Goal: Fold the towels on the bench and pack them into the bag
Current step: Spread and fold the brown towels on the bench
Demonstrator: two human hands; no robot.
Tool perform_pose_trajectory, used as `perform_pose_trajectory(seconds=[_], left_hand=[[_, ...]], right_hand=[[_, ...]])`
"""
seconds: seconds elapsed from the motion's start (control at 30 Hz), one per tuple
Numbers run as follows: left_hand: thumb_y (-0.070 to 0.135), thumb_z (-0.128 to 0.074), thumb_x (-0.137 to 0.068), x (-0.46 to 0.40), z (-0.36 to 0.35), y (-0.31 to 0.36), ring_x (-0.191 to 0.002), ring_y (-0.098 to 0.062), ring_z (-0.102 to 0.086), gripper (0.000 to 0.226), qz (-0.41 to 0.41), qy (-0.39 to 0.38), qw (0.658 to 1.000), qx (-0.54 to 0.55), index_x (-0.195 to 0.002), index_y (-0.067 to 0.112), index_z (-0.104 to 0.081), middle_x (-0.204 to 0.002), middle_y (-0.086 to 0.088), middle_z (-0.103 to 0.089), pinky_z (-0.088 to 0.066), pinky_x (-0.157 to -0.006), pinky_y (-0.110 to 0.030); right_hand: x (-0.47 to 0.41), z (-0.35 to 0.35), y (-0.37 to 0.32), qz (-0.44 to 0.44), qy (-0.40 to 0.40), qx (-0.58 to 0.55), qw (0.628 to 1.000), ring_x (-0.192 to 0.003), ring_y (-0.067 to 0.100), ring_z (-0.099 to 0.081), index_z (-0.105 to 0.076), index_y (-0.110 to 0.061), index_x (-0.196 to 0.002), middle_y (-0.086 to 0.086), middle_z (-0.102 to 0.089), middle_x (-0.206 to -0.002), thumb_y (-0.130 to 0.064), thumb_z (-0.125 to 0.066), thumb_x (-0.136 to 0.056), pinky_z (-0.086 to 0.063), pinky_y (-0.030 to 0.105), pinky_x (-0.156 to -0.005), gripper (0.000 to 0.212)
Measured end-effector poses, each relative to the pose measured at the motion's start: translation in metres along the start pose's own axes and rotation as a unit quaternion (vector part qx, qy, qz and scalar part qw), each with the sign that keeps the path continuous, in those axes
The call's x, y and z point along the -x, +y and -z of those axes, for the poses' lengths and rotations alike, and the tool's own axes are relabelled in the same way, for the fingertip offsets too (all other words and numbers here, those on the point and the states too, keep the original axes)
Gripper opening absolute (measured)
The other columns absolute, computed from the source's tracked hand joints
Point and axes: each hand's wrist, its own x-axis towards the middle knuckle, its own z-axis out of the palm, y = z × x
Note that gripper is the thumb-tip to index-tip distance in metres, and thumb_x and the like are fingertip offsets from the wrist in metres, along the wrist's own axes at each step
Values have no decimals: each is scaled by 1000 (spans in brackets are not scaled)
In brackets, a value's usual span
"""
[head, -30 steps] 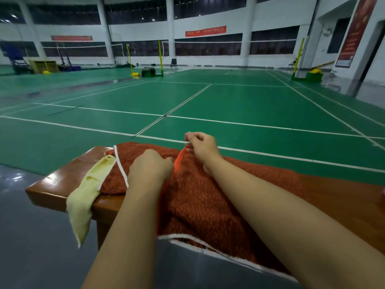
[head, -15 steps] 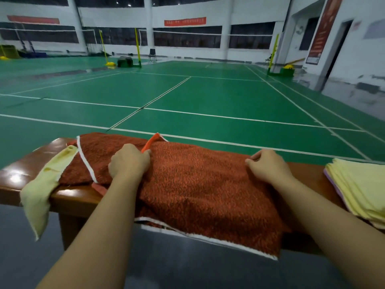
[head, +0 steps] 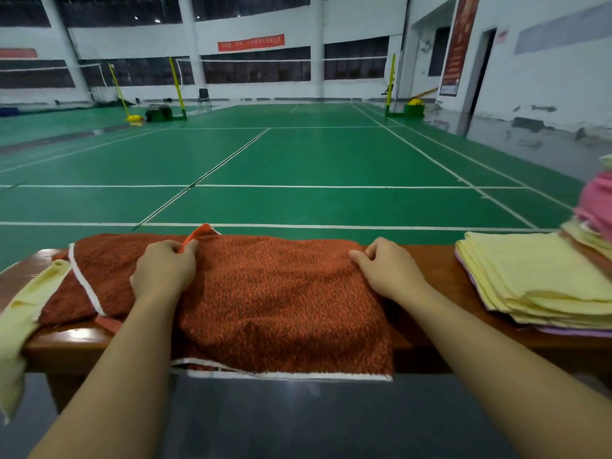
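A rust-orange towel (head: 278, 299) with a white edge lies across the wooden bench (head: 437, 273), its near edge hanging over the front. My left hand (head: 165, 270) pinches an upturned corner of it at the far side. My right hand (head: 387, 270) grips the towel's far right edge with curled fingers. A stack of folded pale yellow towels (head: 536, 276) sits on the bench to the right. A pale yellow towel (head: 23, 319) droops off the bench's left end. No bag is in view.
Pink cloth (head: 596, 203) is piled at the far right behind the yellow stack. Beyond the bench stretches a green badminton court (head: 298, 160) with net posts. Grey floor lies below the bench's front.
My right hand slid right along the towel's far edge, away from my left hand, spreading the towel out. The view turned right, bringing the yellow stack and pink cloth into sight.
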Motion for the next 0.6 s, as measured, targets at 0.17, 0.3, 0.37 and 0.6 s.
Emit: perform_pose_trajectory(seconds=[0.17, 0.3, 0.37, 0.6], left_hand=[[41, -62, -97, -3, 0, 1, -115, -37, -62, 40, -19, 23, 991, 130, -111, 6, -75, -118, -21, -70, -46, -98, -43], [32, -63, -99, 3, 4, 11, -102, -23, -61, 39, -23, 22, 973, 229, -116, -1, -72, -115, -18, -71, -44, -92, -35], [32, -63, -99, 5, 5, 14, -99, -19, -60, 38, -18, 18, 965, 260, -119, 0, -71, -112, -14, -70, -45, -91, -33], [47, -65, -95, 4, 5, 17, -83, -20, -61, 28, -1, 0, 930, 368, -96, 20, -73, -87, -2, -71, -52, -83, -40]], right_hand=[[6, -4, 5, -62, -3, -308, 949, -92, 19, -60, -59, -16, -99, 0, -64, -97, -48, -61, -97, -39, 33, -66, 32], [3, -6, 11, -71, 30, -406, 911, -84, 10, -58, -61, -18, -110, 0, -64, -103, -34, -69, -95, -42, 26, -62, 23], [1, -4, 14, -68, 30, -441, 894, -77, 14, -62, -65, -18, -108, 5, -69, -100, -27, -69, -96, -45, 27, -60, 16], [-3, 4, 26, -54, 11, -514, 856, -76, 15, -65, -73, -20, -101, 7, -73, -93, -14, -64, -98, -53, 29, -67, 11]])
